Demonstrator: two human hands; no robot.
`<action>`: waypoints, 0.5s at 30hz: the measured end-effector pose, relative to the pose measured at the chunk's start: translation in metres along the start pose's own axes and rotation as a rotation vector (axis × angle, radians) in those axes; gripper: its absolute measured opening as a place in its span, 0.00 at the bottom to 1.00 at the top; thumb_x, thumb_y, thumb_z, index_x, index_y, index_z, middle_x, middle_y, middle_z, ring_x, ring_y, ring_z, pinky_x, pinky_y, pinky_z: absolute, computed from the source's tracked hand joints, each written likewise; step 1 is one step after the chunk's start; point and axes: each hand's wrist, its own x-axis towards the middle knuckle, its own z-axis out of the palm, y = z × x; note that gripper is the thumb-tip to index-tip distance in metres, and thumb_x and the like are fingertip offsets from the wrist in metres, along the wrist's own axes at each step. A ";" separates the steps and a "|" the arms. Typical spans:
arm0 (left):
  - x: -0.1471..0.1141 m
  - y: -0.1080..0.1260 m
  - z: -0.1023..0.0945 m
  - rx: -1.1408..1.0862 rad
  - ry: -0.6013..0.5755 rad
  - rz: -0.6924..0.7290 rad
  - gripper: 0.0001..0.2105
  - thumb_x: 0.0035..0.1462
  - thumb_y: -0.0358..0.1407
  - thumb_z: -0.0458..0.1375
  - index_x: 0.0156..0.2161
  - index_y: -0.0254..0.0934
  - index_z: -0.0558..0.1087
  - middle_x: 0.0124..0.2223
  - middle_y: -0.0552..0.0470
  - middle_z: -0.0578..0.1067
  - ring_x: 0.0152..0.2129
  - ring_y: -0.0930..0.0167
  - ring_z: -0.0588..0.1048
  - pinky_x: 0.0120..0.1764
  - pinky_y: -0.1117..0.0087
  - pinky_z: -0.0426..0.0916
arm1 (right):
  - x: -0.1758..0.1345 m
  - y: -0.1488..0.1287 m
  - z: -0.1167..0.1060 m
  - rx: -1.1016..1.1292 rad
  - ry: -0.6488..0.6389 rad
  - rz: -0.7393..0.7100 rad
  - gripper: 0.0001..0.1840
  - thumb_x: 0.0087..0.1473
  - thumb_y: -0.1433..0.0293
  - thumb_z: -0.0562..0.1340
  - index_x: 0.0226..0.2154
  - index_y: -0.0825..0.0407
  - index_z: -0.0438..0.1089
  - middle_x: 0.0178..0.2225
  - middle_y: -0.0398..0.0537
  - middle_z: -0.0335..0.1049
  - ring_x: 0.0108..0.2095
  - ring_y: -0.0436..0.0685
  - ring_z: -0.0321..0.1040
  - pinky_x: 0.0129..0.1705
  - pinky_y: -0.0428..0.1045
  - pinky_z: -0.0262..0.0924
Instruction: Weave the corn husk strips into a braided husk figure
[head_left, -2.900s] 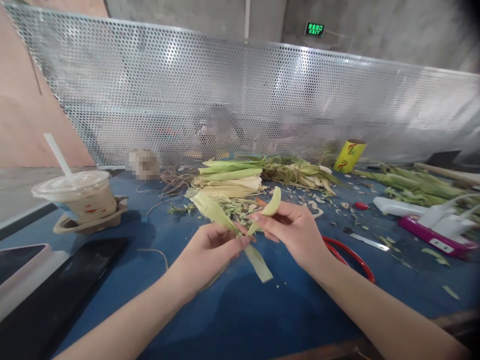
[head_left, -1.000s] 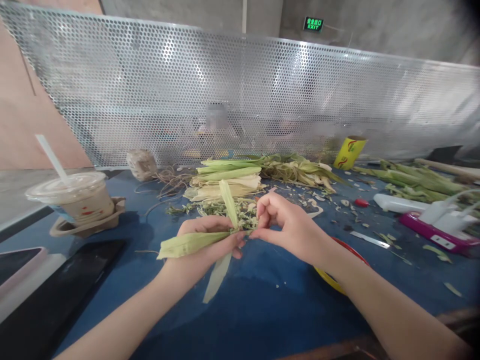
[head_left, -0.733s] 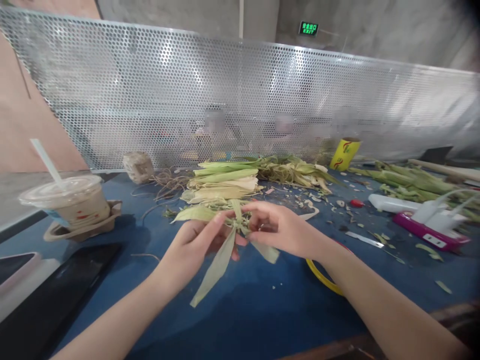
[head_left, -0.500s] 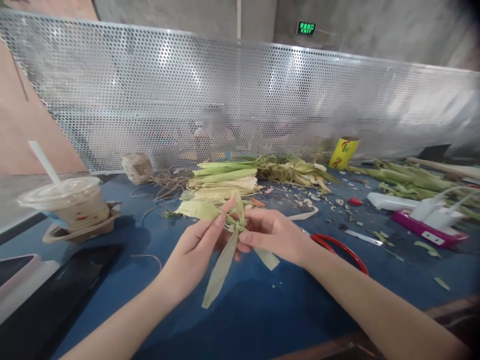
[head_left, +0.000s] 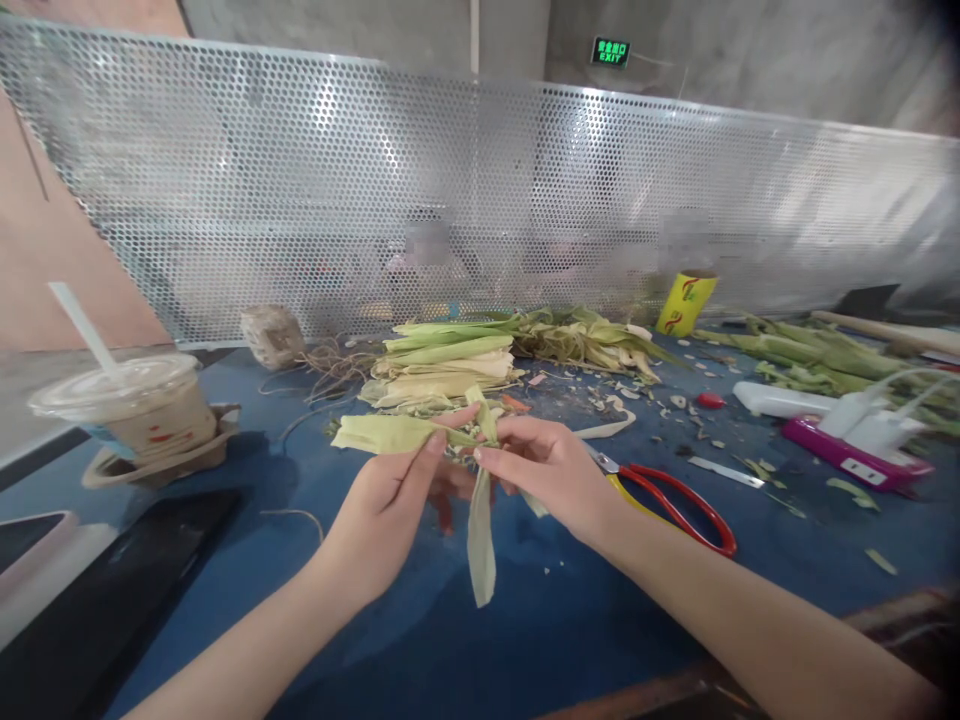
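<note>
Between my two hands is a small knot of pale green corn husk strips, one strip hanging down toward me. My left hand pinches a husk strip that sticks out to the left past the thumb. My right hand is closed on the knotted middle, thumb and index finger pressed together there. The far fingers of both hands are partly hidden behind the husk. Just beyond lies a stack of flat husks. Red-handled scissors rest beside my right forearm, partly covered by it.
A lidded drink cup with a straw stands left in a cardboard holder, near a black tablet. Brown twine lies at the back. To the right are a purple power strip, a blade, a yellow can and husk scraps.
The hanging strip has swung from lower left to nearly straight down. The left strip now reaches further left, gripped by my left fingers. More of the scissors shows.
</note>
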 end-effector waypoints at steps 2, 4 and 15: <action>-0.001 0.000 0.000 -0.036 -0.015 -0.027 0.25 0.58 0.43 0.45 0.58 0.34 0.55 0.25 0.51 0.78 0.23 0.68 0.75 0.26 0.71 0.68 | 0.001 0.001 -0.002 -0.007 0.001 -0.024 0.10 0.48 0.62 0.59 0.26 0.50 0.71 0.20 0.40 0.63 0.22 0.48 0.61 0.26 0.45 0.57; -0.001 -0.001 0.000 -0.069 -0.015 -0.043 0.26 0.58 0.44 0.45 0.59 0.36 0.52 0.25 0.51 0.78 0.24 0.66 0.76 0.29 0.69 0.68 | 0.002 0.001 -0.005 0.015 0.058 -0.041 0.10 0.48 0.61 0.60 0.27 0.49 0.73 0.25 0.43 0.66 0.29 0.50 0.64 0.32 0.47 0.58; 0.001 -0.006 0.010 -0.283 -0.021 -0.102 0.16 0.42 0.40 0.62 0.12 0.33 0.66 0.10 0.59 0.61 0.11 0.80 0.59 0.20 0.77 0.56 | 0.002 0.001 0.000 0.014 0.074 -0.104 0.04 0.40 0.67 0.65 0.22 0.51 0.71 0.28 0.43 0.62 0.32 0.52 0.62 0.35 0.50 0.57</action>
